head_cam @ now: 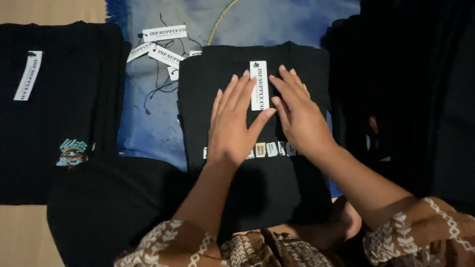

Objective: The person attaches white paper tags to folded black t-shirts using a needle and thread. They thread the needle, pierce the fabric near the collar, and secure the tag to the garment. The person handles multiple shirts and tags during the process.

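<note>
A folded black T-shirt [217, 64] with pale block lettering across its chest lies in front of me on a blue cloth. A white rectangular hang tag [259, 85] rests upright on its upper middle. My left hand [233, 123] lies flat on the shirt, fingers spread, just left of the tag, thumb near its lower end. My right hand [299, 114] lies flat just right of the tag, fingers pointing up and left. Neither hand grips anything.
A stack of folded black shirts [59, 99] with a white tag and a teal print lies at the left. Loose white tags with black strings [163, 49] lie on the blue cloth [148, 128]. Dark garments [415, 99] pile at the right. Another black garment [109, 207] lies near left.
</note>
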